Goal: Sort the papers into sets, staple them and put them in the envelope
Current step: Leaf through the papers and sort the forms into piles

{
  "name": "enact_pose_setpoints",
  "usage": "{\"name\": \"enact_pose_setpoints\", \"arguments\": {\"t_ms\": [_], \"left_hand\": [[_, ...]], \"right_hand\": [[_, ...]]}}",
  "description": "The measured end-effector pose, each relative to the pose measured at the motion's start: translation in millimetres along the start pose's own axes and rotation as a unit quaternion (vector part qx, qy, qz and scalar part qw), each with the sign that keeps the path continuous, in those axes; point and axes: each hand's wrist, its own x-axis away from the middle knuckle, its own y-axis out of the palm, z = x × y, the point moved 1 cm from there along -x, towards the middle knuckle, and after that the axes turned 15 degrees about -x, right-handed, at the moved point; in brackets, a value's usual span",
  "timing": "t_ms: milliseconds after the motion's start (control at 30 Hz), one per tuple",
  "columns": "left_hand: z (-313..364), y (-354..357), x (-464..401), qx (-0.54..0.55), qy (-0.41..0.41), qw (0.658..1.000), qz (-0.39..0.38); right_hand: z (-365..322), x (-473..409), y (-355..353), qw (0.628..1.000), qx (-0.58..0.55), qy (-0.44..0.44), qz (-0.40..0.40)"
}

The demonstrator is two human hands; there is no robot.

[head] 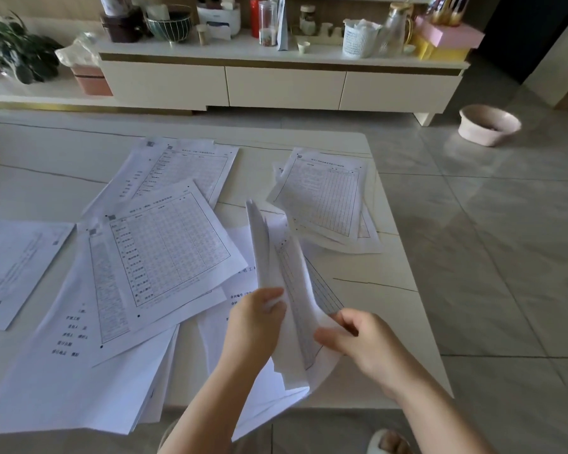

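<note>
Table edge (404,244) beside right hand (358,335)

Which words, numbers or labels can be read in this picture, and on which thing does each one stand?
No text can be read with certainty.
Grid form in the middle of the table: printed table and heading, too blurred to read.
Sheet under it: short lines of Chinese characters, too blurred.
Held sheets in left hand and right hand: ruled lines only, seen edge-on.
Far right pile: too small.
Containers on the cabinet: no legible labels.

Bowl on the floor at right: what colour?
Pale pink bowl; the head view, the only one, shows it.
</note>
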Motion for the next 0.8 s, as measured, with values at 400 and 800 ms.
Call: {"name": "enact_pose_setpoints", "arguments": {"t_ms": [400, 800], "left_hand": [[2.0, -3.4, -1.4, 0.068, -0.031, 0.997, 0.009], [2.5, -8.3, 1.9, 0.101, -0.020, 0.995, -0.001]], "right_hand": [[-15.1, 6.6, 2.8, 0.996, -0.069, 0.011, -0.052], [16.4, -29.0, -31.6, 0.977, 0.145, 0.072, 0.137]]}}
